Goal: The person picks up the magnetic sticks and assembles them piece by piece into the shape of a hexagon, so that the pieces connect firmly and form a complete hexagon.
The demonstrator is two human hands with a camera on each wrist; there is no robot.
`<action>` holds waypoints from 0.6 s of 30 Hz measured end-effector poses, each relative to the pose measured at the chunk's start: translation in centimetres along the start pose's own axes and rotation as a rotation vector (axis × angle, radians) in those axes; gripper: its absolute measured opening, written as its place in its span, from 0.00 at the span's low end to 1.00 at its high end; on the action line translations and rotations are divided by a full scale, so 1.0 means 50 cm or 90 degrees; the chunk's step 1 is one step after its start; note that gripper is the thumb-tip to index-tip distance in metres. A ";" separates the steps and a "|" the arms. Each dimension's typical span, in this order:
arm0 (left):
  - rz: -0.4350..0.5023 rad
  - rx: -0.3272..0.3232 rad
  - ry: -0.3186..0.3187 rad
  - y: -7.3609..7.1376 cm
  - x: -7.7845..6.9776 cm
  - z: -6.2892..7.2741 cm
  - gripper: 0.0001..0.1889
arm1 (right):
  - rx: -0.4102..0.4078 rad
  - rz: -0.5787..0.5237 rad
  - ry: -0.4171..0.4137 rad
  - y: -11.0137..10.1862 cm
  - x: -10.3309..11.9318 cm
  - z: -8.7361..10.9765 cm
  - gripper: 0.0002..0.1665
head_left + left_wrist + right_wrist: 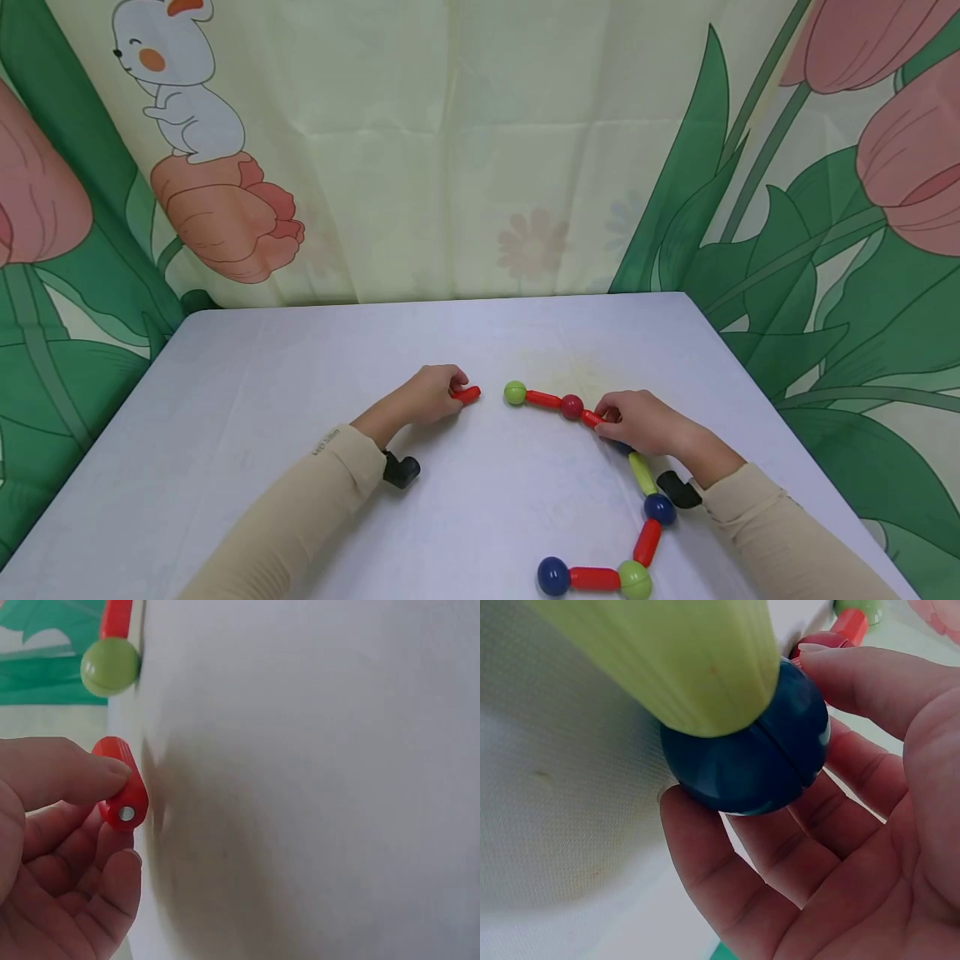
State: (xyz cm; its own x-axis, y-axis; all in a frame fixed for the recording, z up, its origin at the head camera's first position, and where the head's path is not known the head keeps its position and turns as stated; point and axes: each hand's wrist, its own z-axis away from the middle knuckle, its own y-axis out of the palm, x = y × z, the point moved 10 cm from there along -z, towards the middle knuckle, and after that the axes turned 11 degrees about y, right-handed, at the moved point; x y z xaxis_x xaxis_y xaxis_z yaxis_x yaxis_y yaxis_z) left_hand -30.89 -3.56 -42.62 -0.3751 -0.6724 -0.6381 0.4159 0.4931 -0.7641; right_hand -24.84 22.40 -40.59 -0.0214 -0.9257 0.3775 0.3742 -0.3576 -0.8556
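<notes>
My left hand [429, 395] pinches a red magnetic rod [129, 789] between thumb and fingers; a round metal magnet shows in its end. To the right of that rod, a gap away, a light green ball [515, 392] ends a curved chain of magnetic rods and balls. My right hand [647, 421] grips the chain at a red rod [591, 418], beyond a dark red ball [572, 407]. Its fingers also curl about a dark blue ball [742, 769], which joins a yellow-green rod [697, 667]. In the head view this ball is mostly hidden under the hand.
The chain runs on toward me through another blue ball [660, 509], a red rod [647, 542], a green ball [635, 580] and a red rod [594, 578] to a blue end ball [553, 576]. All lie on a white-covered table [262, 400] before a printed curtain [420, 167].
</notes>
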 end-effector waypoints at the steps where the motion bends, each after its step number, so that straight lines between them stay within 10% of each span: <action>1: 0.010 0.000 -0.002 0.002 -0.003 -0.001 0.17 | 0.000 0.000 0.000 0.000 0.001 0.000 0.14; 18: 0.050 0.008 0.011 0.035 -0.050 -0.024 0.16 | 0.000 -0.001 -0.005 -0.001 0.003 -0.004 0.13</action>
State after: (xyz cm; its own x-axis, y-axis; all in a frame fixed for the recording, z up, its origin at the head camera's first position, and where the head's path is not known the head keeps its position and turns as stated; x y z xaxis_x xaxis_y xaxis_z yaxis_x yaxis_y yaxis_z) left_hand -30.21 -0.34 -42.47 -0.3554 -0.6225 -0.6972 0.4544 0.5368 -0.7109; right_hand -25.03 22.24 -40.56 -0.0150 -0.9245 0.3808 0.3739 -0.3584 -0.8554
